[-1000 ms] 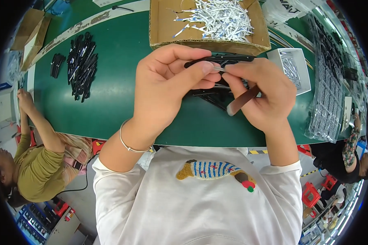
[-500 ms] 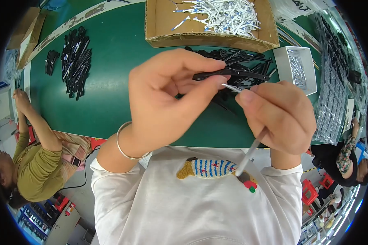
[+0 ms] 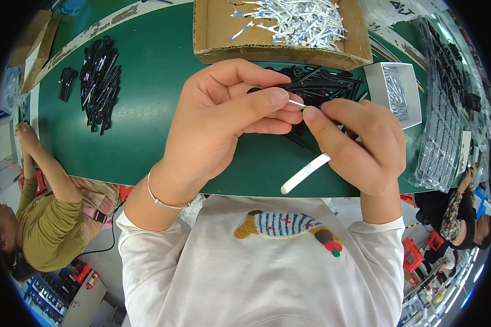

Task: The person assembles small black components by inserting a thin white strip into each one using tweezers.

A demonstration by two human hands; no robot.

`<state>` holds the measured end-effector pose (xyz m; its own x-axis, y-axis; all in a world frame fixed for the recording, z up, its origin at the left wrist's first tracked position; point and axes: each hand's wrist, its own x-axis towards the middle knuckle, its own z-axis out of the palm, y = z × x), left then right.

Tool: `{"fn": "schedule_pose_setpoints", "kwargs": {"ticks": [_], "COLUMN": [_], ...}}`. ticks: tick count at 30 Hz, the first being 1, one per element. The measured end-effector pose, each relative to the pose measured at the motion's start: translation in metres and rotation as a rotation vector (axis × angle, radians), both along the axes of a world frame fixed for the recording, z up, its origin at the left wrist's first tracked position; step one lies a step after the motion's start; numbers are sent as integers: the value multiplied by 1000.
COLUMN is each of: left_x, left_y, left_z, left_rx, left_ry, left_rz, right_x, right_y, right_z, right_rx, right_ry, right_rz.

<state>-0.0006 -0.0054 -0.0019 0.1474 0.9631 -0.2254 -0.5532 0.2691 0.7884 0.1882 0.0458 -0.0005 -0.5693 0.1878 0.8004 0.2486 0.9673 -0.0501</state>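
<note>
My left hand point(image 3: 223, 111) is closed, pinching a slender black plastic strip point(image 3: 254, 90) between thumb and fingers. One rounded end shows behind the thumb; my fingers hide part of the strip. In my right hand point(image 3: 360, 139) is a slim silver tool that looks like tweezers point(image 3: 305, 173). Its flat end sticks out below my palm, and its narrow tip reaches my left thumb and fingertips. Whether the tip touches the strip is hidden. Behind both hands lies a loose pile of black strips point(image 3: 333, 76) on the green table point(image 3: 142, 147).
A cardboard box point(image 3: 223, 56) of white paper slips stands at the far side. Right of the pile is a white box point(image 3: 412, 120) with thin metal pieces. Black parts point(image 3: 99, 84) lie in bundles at left. Clear plastic trays point(image 3: 439, 136) are stacked right. Co-workers sit on both sides.
My left hand has turned and risen slightly, the strip moving up with it. The right hand has shifted left and up, and the tool's flat end has swung left and upward.
</note>
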Motion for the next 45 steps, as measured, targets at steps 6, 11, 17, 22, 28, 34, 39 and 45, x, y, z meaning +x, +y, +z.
{"fn": "schedule_pose_setpoints", "kwargs": {"ticks": [6,11,17,22,28,34,39,45], "left_x": [9,12,11,11,9,9,10,11], "left_y": [-4,-11,-11,-13,-13,-14,-13,-13], "left_z": [-1,-3,-8,-8,-6,-5,-3,-3], "left_rx": [128,506,752,800,803,809,804,802], "left_ry": [200,620,963,1030,1083,1090,1118,1093], "left_rz": [117,298,394,346,310,303,279,287], "right_x": [-3,3,3,1,0,0,-1,1], "right_y": [-12,-15,-14,-10,-11,-12,-10,-9], "right_z": [14,20,19,18,17,17,18,18], "right_rx": [-453,-610,-584,-565,-611,-596,-558,-587], "right_ry": [35,39,91,76,79,78,49,50], "right_rz": [-112,-120,-101,-91,-81,-89,-74,-80]}}
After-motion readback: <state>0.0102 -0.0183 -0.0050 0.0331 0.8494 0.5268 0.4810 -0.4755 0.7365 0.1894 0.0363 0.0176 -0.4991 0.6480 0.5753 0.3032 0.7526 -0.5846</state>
